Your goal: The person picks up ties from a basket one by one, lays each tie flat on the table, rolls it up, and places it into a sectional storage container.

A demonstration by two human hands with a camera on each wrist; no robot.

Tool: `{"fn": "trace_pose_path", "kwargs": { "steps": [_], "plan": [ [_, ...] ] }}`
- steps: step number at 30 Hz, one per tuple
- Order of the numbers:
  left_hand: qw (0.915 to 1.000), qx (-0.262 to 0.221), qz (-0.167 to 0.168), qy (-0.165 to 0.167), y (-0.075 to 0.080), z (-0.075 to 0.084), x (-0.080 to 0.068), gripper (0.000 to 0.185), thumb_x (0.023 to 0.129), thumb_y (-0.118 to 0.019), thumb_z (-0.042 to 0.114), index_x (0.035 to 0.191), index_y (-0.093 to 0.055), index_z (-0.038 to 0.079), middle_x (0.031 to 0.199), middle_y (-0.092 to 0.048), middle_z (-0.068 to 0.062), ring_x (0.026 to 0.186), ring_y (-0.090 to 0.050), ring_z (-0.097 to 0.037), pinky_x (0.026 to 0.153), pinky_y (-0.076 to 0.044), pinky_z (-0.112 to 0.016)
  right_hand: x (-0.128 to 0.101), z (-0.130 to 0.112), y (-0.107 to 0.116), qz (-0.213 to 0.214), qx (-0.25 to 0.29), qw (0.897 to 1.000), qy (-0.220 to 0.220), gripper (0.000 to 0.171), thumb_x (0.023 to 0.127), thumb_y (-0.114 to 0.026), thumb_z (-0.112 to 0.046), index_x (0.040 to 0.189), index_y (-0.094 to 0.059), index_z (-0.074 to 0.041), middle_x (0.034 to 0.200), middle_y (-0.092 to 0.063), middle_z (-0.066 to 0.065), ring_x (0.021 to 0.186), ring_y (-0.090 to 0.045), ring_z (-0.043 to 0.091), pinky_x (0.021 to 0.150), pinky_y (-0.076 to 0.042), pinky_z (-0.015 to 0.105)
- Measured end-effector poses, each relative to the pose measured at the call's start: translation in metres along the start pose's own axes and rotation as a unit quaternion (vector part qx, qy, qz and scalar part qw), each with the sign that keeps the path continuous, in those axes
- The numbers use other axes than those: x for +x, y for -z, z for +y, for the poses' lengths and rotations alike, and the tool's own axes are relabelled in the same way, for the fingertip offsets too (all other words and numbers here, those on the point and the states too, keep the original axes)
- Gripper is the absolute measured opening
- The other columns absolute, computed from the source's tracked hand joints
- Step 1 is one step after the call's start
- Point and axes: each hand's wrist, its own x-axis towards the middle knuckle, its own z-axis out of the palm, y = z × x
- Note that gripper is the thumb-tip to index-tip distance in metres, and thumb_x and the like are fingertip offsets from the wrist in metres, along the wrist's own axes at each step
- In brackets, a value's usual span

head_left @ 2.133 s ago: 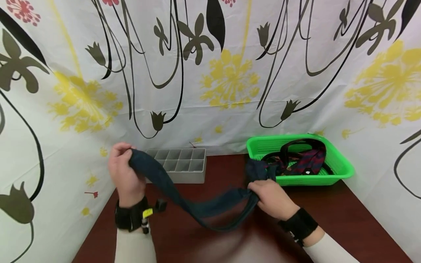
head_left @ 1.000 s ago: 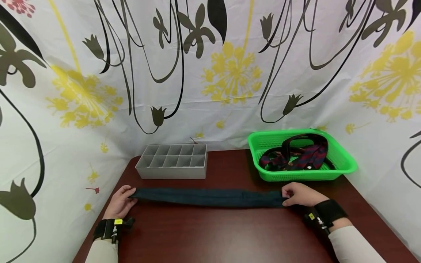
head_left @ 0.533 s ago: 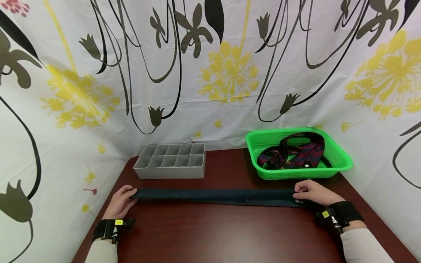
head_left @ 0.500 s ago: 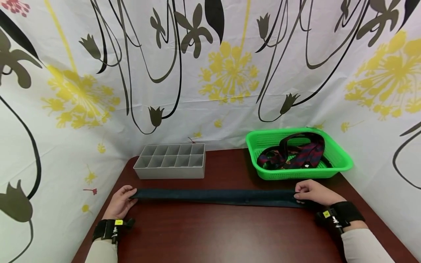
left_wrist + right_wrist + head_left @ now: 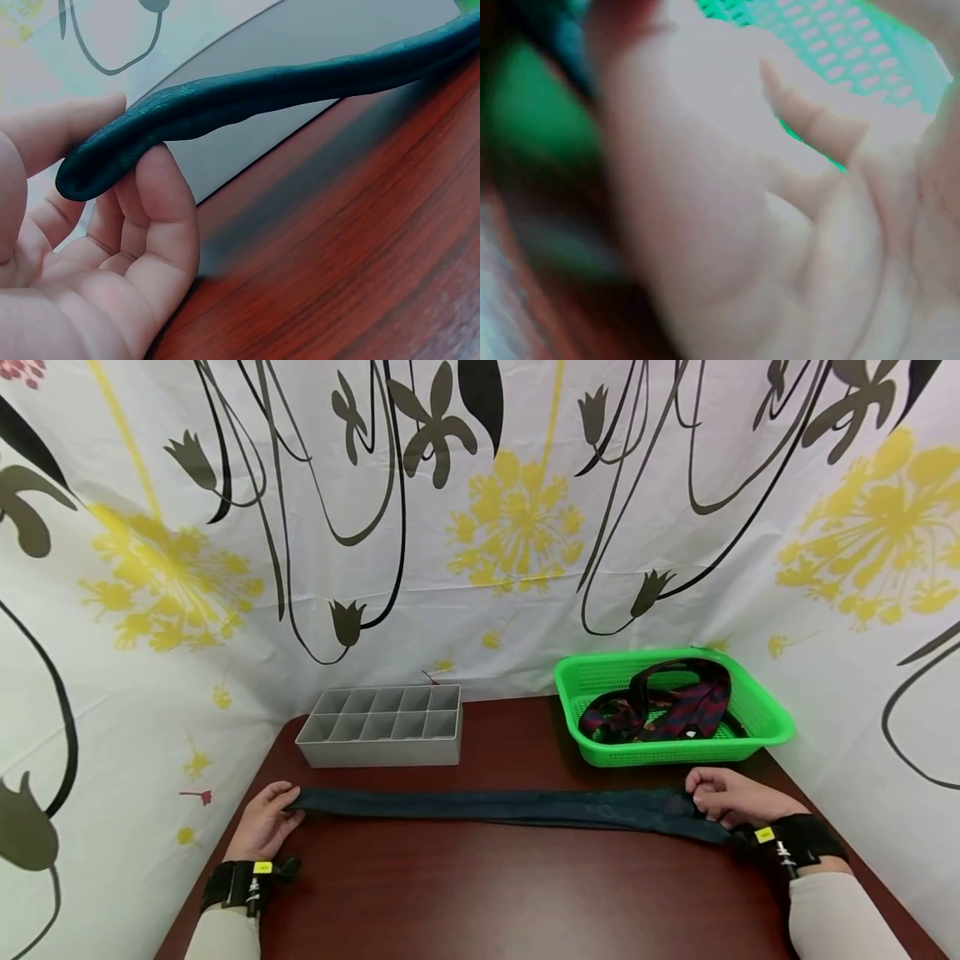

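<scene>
Dark blue tie [image 5: 495, 806] laid flat and stretched left to right across the near half of the dark red table [image 5: 487, 902], one end at each hand. Left hand [image 5: 266, 822] at the left end of the tie: thumb above, fingers [image 5: 161, 217] curled below, end of the fabric pinched between them and raised just off the tabletop, as confirmed in the left wrist view [image 5: 247, 97]. Right hand [image 5: 731, 797] at the right end of the tie, fingers bent down over the fabric and pressing it against the table; grip around the fabric not confirmable, right wrist view blurred and filled by the palm [image 5: 780, 225]. Black wrist straps on both forearms. Grey compartment tray [image 5: 382, 727] at the far left of the table, just behind the tie, divided into two rows of cells, all cells open upward. Green mesh basket [image 5: 757, 714] at the far right, just beyond the right hand, containing a heap of dark red and navy striped ties [image 5: 671, 706]. Flower-printed curtain [image 5: 517, 518] hung behind and to both sides of the table.
</scene>
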Motion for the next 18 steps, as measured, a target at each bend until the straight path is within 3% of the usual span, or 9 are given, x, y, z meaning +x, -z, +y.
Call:
{"fn": "trace_pose_path", "kwargs": {
  "steps": [4,7,9,11,14,18],
  "plan": [
    [0.9999,-0.008,0.009,0.010,0.0014,-0.0006,0.0007,0.021,0.113,-0.050,0.017,0.105,-0.067,0.026,0.104,-0.061,0.012,0.089,-0.062,-0.008,0.081,-0.057,-0.023,0.0020,-0.0067,-0.0018,-0.059,0.004,0.998,0.005,0.024,0.100,-0.054,0.011,0.117,-0.038,0.019,0.090,-0.060,-0.004,0.059,-0.026,0.034,0.047,-0.026,0.039],
    [0.9996,-0.015,0.015,0.019,0.0020,-0.0009,0.0009,0.021,0.113,-0.051,0.018,0.105,-0.068,0.026,0.104,-0.060,0.011,0.089,-0.062,-0.009,0.081,-0.057,-0.023,0.0039,-0.0103,-0.0032,-0.071,-0.019,0.997,0.009,0.027,0.095,-0.059,0.013,0.116,-0.042,0.020,0.090,-0.063,-0.002,0.055,-0.030,0.024,0.046,-0.026,0.034],
    [0.9995,-0.016,0.016,0.023,0.0025,-0.0007,0.0007,0.020,0.113,-0.052,0.020,0.105,-0.069,0.027,0.105,-0.060,0.011,0.090,-0.062,-0.009,0.082,-0.057,-0.023,0.0036,-0.0108,-0.0025,-0.060,-0.023,0.997,0.030,0.026,0.094,-0.056,0.016,0.115,-0.043,0.022,0.091,-0.065,-0.002,0.059,-0.040,0.016,0.050,-0.033,0.031],
    [0.9995,-0.016,0.013,0.024,0.0030,-0.0004,0.0004,0.019,0.112,-0.053,0.022,0.106,-0.070,0.027,0.107,-0.060,0.011,0.092,-0.062,-0.008,0.083,-0.057,-0.022,0.0021,-0.0105,-0.0011,-0.029,-0.024,0.997,0.065,0.022,0.096,-0.052,0.018,0.115,-0.042,0.023,0.093,-0.068,-0.001,0.067,-0.053,0.010,0.055,-0.043,0.027],
    [0.9997,-0.014,0.001,0.018,0.0042,0.0000,0.0010,0.021,0.113,-0.052,0.021,0.109,-0.072,0.027,0.110,-0.062,0.012,0.096,-0.065,-0.006,0.086,-0.059,-0.022,0.0006,-0.0087,-0.0013,0.050,-0.019,0.993,0.105,0.015,0.102,-0.051,0.014,0.116,-0.049,0.015,0.098,-0.070,-0.001,0.086,-0.066,0.005,0.068,-0.056,0.026],
    [0.9997,-0.012,-0.014,0.016,0.0049,0.0010,0.0031,0.024,0.114,-0.049,0.021,0.116,-0.072,0.026,0.117,-0.063,0.012,0.101,-0.068,-0.005,0.088,-0.061,-0.024,0.0052,-0.0040,-0.0072,0.140,0.007,0.986,0.093,0.015,0.107,-0.054,0.003,0.120,-0.059,-0.003,0.106,-0.068,-0.001,0.094,-0.068,0.008,0.075,-0.064,0.033]
  ]
}}
